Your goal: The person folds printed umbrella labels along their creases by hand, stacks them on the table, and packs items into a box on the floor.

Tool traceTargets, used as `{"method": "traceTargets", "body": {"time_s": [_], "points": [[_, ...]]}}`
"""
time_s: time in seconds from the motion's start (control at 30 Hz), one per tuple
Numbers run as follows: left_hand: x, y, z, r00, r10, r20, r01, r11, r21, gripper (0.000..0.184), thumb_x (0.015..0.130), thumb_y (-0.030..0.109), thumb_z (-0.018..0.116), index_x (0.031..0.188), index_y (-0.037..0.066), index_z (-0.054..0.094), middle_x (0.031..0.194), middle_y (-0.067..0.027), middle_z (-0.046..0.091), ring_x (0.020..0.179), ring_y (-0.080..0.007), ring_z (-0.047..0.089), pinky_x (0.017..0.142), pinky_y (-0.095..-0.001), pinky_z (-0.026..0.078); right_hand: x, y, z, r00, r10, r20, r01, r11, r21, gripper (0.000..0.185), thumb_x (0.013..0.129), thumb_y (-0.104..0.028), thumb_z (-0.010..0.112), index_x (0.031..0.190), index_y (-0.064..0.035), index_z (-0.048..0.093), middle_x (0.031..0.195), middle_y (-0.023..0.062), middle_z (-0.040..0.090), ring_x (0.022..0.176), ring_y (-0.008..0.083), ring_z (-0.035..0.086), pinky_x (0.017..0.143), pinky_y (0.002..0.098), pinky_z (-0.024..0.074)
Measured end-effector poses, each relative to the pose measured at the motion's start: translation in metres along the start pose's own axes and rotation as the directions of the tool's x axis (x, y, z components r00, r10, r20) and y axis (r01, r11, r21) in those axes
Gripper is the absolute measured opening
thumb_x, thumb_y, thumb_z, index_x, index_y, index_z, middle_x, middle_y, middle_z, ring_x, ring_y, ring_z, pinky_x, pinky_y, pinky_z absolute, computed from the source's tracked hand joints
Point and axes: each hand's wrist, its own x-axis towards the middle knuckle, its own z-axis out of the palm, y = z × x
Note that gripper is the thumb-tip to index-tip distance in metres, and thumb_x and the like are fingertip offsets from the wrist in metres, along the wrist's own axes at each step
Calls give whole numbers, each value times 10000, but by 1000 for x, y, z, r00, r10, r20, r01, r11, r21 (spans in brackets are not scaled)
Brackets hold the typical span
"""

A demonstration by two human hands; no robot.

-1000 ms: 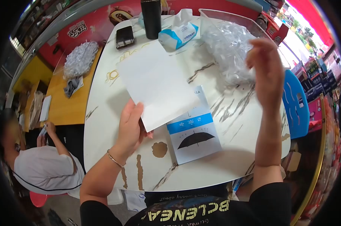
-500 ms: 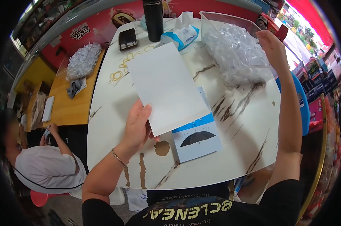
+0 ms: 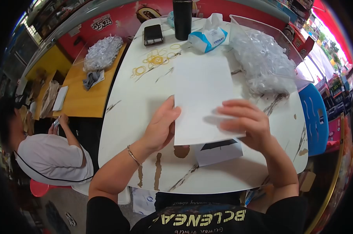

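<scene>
My left hand (image 3: pixel 161 124) is closed on the left edge of a plain white card (image 3: pixel 203 93), its thumb on the face and its other fingers behind. Over the card's lower right part is my right hand (image 3: pixel 246 123), fingers stretched out and slightly blurred. Whether these fingers touch the card I cannot tell. Beneath the card's lower edge lies a leaflet with a black umbrella picture (image 3: pixel 219 154) on the table, mostly covered.
On the marbled white table (image 3: pixel 125 128) are yellow rubber bands (image 3: pixel 156 60), a black wallet-like case (image 3: pixel 153 35), a black tumbler (image 3: pixel 182 19), a tissue pack (image 3: pixel 208 37) and a clear bin of plastic pieces (image 3: pixel 262 58). A person in white (image 3: pixel 51 158) sits left.
My right hand has come from the clear bin to the card's lower right. The card, in my left hand, now stands more upright and covers more of the umbrella leaflet. The view has shifted.
</scene>
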Motion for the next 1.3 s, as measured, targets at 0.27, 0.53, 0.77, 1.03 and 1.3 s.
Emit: {"method": "traceTargets", "body": {"time_s": [0.27, 0.53, 0.77, 1.03, 1.3], "points": [[4, -4, -6, 997, -76, 30, 81, 923, -377, 760, 852, 690, 170, 1342, 126, 312, 1358, -74, 391, 1225, -201, 413, 1006, -374, 341, -16, -21, 5, 972, 102, 214, -183, 897, 402, 104, 723, -63, 688, 809, -70, 631, 851, 61, 685, 793, 232, 674, 672, 281, 542], [1, -4, -17, 961, -46, 272, 43, 999, 17, 325, 828, 365, 622, 958, 118, 456, 1189, -122, 505, 1142, -192, 465, 954, -327, 375, -6, -14, 3, 969, 150, 195, -209, 921, 329, 227, 665, -117, 756, 853, -67, 638, 811, 35, 682, 717, 191, 672, 609, 263, 531], [5, -1, -14, 1000, 17, 7, -19, 893, 450, 505, 673, 86, 759, 1105, 54, 500, 1102, -93, 561, 1046, -149, 521, 925, -288, 395, -13, -11, 29, 987, 157, 40, -161, 921, 355, 275, 671, -34, 737, 889, -34, 570, 810, 58, 683, 714, 181, 675, 614, 267, 540], [5, 0, -13, 931, 361, 61, -256, 522, 813, 441, 650, 32, 767, 1051, 1, 584, 989, -90, 632, 896, -171, 605, 814, -274, 471, -25, -13, 38, 852, 519, 69, -452, 662, 598, 340, 760, 25, 655, 1021, -28, 443, 874, 82, 679, 773, 155, 666, 681, 252, 520], [8, 1, -14, 778, 530, 338, -479, 153, 864, 445, 635, 30, 766, 1049, 13, 601, 1025, -128, 644, 839, -232, 623, 719, -299, 497, -19, -10, 40, 616, 752, 237, -592, 242, 769, 318, 825, 26, 548, 1037, -23, 315, 945, 157, 648, 796, 145, 620, 715, 248, 508]]}}
